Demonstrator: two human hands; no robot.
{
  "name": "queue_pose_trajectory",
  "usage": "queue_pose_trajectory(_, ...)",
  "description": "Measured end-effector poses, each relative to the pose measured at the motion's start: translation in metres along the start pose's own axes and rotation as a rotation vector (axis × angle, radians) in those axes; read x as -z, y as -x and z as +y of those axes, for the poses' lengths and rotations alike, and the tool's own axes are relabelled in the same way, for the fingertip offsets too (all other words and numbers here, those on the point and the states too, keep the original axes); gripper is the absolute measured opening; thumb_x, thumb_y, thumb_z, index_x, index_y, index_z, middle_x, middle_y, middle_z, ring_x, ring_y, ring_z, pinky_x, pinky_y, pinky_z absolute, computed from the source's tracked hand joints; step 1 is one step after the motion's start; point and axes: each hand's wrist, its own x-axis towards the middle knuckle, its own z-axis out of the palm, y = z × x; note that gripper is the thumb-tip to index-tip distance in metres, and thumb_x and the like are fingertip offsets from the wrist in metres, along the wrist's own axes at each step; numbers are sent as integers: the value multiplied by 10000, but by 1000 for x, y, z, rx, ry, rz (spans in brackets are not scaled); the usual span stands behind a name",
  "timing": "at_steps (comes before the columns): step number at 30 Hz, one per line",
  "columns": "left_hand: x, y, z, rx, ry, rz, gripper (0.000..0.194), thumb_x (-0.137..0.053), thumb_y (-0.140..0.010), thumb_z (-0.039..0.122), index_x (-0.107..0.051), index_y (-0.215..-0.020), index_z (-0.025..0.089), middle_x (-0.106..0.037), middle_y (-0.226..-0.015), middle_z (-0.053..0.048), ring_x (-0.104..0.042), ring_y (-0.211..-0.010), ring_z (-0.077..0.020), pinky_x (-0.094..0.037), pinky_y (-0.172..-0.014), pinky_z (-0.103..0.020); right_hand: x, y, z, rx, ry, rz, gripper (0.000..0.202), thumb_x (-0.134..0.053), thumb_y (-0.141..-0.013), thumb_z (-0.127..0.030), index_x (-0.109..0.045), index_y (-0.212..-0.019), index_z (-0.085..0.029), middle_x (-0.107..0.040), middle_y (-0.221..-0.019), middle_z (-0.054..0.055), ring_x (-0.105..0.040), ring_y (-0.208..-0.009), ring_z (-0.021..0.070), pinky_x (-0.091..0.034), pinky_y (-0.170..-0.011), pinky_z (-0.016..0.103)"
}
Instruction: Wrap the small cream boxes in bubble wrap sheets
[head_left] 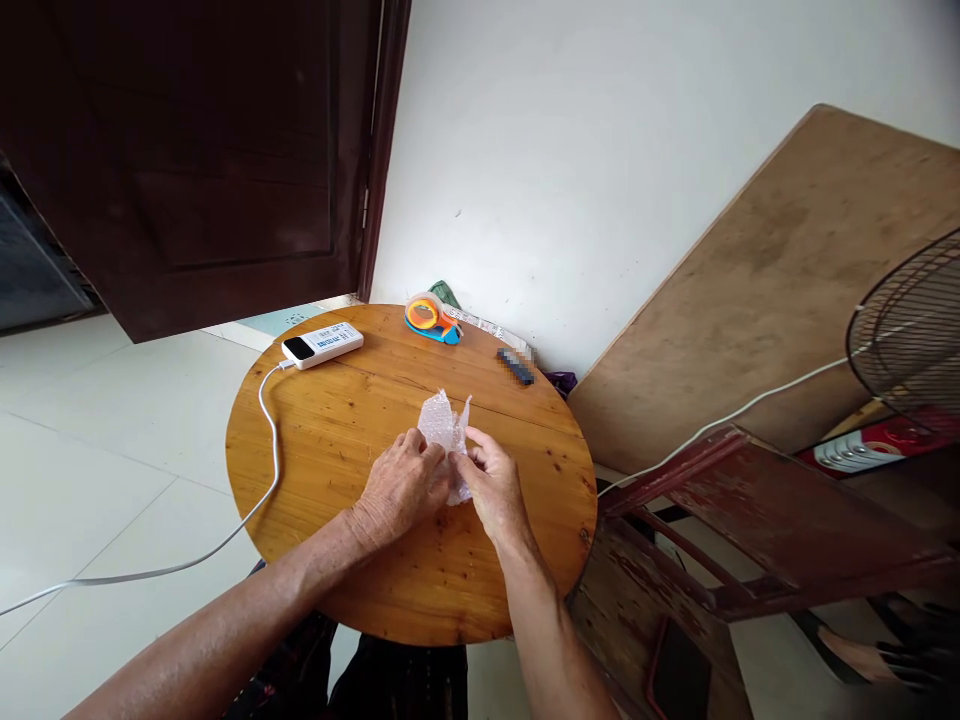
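A crumpled piece of clear bubble wrap [442, 422] stands up between my hands over the round wooden table [300, 490]. My left hand [405, 482] is closed on its left and lower part, knuckles up. From the right, my right hand [489, 482] pinches the wrap's right edge between thumb and fingers. Whether anything lies inside the wrap cannot be made out. Beyond the hands, an orange and blue tape dispenser [433, 318] rests near the table's far edge, and a small dark blurred object [515, 366] lies right of it.
A white power bank [322, 345] sits at the table's back left, its white cable [276, 450] trailing off the left edge. A wooden chair [750, 520] stands at the right, with a phone [679, 672] on it. A fan [911, 330] is farther right.
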Motion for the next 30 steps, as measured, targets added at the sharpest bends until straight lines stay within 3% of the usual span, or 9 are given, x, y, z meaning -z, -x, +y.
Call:
queue_pose_trajectory(4,1,0,3,19,32,-39,205,-518,-911,307,-657,-1016,199,-586,-1061,-110,-610,-1020,-247,-518,-811,-327,-4,-1,-1,31,82,-33,475,-654,-752,-347,-646,-1181,-144,-706,-728,17,-618,-602,166,-484,-534,257)
queue_pose_trajectory(9,-3,-2,4,68,117,-57,204,-541,-887,306,-659,-1002,185,-585,-1071,-113,-638,-908,-233,-521,-750,-317,6,9,-8,134,244,-91,397,-581,-815,-323,-681,-1165,-165,-758,-859,65,-672,-704,191,-541,-599,285)
queue_pose_trajectory(13,-8,-3,-3,74,273,-41,199,-586,-840,288,-677,-979,179,-596,-1044,-103,-640,-841,-207,-509,-747,-299,15,21,-17,151,251,-229,459,-496,-819,-195,-623,-1260,-181,-757,-1032,81,-676,-697,163,-574,-665,308)
queue_pose_trajectory(16,-7,-4,-10,71,452,-43,279,-651,-750,242,-663,-1020,174,-610,-1037,-90,-623,-787,-183,-498,-728,-286,14,24,-19,161,314,-301,508,-531,-802,-172,-572,-1309,-188,-732,-1103,80,-672,-712,150,-575,-693,301)
queue_pose_trajectory(20,2,-8,-13,139,525,-108,486,-663,-700,228,-588,-1176,164,-621,-1080,-80,-612,-778,-181,-479,-723,-301,3,25,-21,257,597,-242,551,-565,-812,-167,-521,-1361,-145,-714,-1127,124,-688,-844,211,-566,-782,366)
queue_pose_trajectory(23,4,-12,-10,186,486,-116,419,-631,-752,284,-600,-1153,170,-634,-1046,-77,-623,-802,-198,-467,-728,-311,-1,26,-24,324,748,-221,616,-531,-795,-106,-473,-1407,-151,-704,-1160,137,-678,-976,244,-539,-874,400)
queue_pose_trajectory(27,-7,-15,-11,187,454,-95,394,-625,-780,290,-609,-1157,174,-633,-1049,-77,-638,-828,-196,-477,-734,-293,12,23,-22,279,535,-300,669,-494,-774,-97,-421,-1431,-199,-712,-1117,80,-657,-706,142,-558,-709,305)
queue_pose_trajectory(30,-13,-15,-15,165,409,-76,407,-638,-776,294,-625,-1163,170,-613,-1086,-88,-641,-831,-193,-496,-770,-294,26,15,-15,212,355,-157,503,-505,-811,-191,-517,-1314,-184,-721,-994,56,-592,-580,109,-526,-580,260)
